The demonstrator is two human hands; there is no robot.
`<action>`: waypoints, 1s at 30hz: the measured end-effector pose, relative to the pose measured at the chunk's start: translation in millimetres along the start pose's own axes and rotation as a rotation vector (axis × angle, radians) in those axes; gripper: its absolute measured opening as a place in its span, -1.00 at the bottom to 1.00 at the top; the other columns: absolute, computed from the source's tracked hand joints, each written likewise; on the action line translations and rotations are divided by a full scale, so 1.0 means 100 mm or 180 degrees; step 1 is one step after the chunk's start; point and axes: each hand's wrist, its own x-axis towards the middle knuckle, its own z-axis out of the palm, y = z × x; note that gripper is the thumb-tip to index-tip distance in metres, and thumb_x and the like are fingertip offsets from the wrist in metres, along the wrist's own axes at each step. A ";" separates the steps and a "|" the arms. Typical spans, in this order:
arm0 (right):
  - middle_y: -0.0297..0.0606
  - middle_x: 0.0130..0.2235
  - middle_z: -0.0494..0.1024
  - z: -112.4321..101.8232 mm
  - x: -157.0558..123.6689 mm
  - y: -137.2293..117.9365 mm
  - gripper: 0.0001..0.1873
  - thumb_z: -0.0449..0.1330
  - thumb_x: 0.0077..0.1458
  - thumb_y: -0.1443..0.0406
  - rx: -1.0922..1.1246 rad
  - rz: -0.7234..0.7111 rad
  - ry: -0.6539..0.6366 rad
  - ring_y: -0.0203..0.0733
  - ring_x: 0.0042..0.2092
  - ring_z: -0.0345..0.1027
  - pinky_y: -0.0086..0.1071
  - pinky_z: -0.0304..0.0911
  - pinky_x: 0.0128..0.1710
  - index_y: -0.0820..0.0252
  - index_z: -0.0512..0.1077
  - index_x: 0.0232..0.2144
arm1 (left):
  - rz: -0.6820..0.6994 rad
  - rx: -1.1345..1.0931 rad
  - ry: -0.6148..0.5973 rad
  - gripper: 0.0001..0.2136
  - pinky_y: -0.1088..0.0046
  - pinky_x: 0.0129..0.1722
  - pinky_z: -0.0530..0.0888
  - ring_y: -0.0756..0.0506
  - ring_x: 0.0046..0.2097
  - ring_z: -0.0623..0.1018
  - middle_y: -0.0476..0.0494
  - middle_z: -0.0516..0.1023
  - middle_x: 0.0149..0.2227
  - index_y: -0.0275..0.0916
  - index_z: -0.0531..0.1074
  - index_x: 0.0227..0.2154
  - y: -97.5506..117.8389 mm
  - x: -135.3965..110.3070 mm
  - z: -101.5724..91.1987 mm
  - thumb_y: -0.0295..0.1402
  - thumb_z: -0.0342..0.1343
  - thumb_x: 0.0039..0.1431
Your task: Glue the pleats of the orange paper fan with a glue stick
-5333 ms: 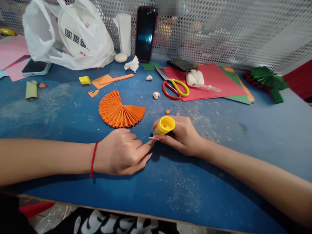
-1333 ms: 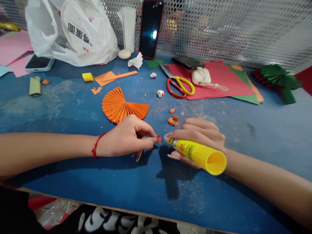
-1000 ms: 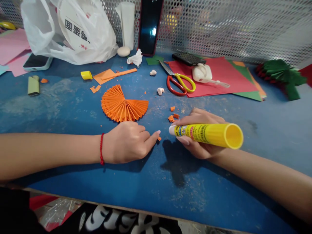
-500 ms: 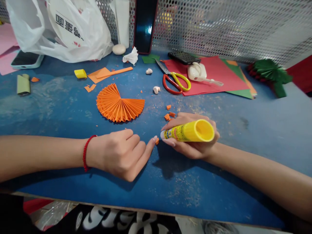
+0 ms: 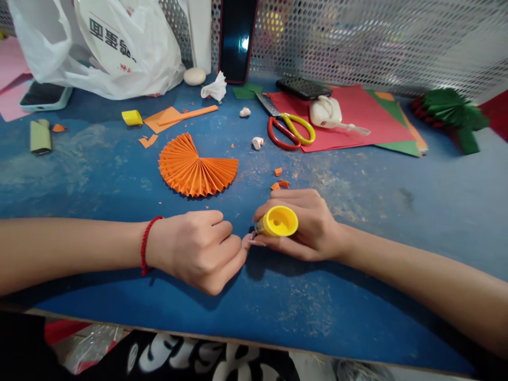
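My right hand (image 5: 307, 227) is closed round a yellow glue stick (image 5: 277, 221), held nearly upright with its tip down on the blue table (image 5: 397, 211). My left hand (image 5: 198, 248), with a red cord at the wrist, has its fingers curled and its fingertips pressed on the table right beside the glue tip. The small orange paper scrap that was there is hidden between the fingers and the tip. A pleated orange paper fan (image 5: 194, 169) lies just beyond my left hand. Small orange scraps (image 5: 279, 183) lie just beyond my right hand.
Red-and-yellow scissors (image 5: 288, 127), red, green and orange paper sheets (image 5: 357, 114), a white case (image 5: 325, 111) and a green folded fan (image 5: 450, 111) lie at the back right. A white plastic bag (image 5: 107, 47), phones (image 5: 235, 37), a yellow cap (image 5: 132, 117) and orange offcuts (image 5: 166, 117) lie at the back left.
My right hand has tipped the glue stick from lying sideways to nearly upright, tip down at the scrap. My left fingertips stay pressed by the scrap, now hidden.
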 end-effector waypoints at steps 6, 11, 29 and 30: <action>-0.23 -0.43 0.55 0.00 0.00 0.02 -0.71 0.13 0.28 0.14 -0.0197 0.0228 0.0062 -0.26 -0.43 0.38 -0.36 0.22 -0.40 0.20 0.37 -0.42 | -0.0016 0.0027 -0.0004 -0.79 0.40 -0.62 0.21 0.01 -0.60 0.34 0.01 0.36 -0.64 -0.30 0.51 -0.48 0.00 -0.03 0.03 -0.48 0.06 0.24; -0.26 -0.44 0.54 0.00 -0.01 0.03 -0.75 0.16 0.26 0.17 0.0030 0.0131 -0.0057 -0.29 -0.46 0.35 -0.37 0.21 -0.42 0.20 0.37 -0.40 | -0.0002 -0.0050 -0.0018 -0.80 0.38 -0.65 0.18 0.01 -0.63 0.33 0.01 0.33 -0.67 -0.31 0.52 -0.50 -0.01 -0.02 0.03 -0.48 0.08 0.23; -0.25 -0.46 0.53 0.00 0.00 0.01 -0.71 0.14 0.27 0.15 -0.0161 0.0246 0.0054 -0.26 -0.45 0.37 -0.35 0.21 -0.43 0.19 0.37 -0.44 | -0.0034 -0.0036 -0.0031 -0.79 0.38 -0.64 0.22 0.00 -0.62 0.36 0.01 0.36 -0.65 -0.30 0.52 -0.50 -0.01 -0.02 0.03 -0.47 0.06 0.23; -0.25 -0.46 0.54 0.00 0.00 0.01 -0.73 0.16 0.26 0.17 -0.0067 0.0187 0.0025 -0.26 -0.46 0.37 -0.36 0.22 -0.44 0.19 0.37 -0.43 | -0.0045 -0.0054 -0.0040 -0.79 0.38 -0.64 0.21 0.00 -0.62 0.34 0.02 0.34 -0.66 -0.30 0.51 -0.51 -0.02 -0.03 0.03 -0.47 0.07 0.22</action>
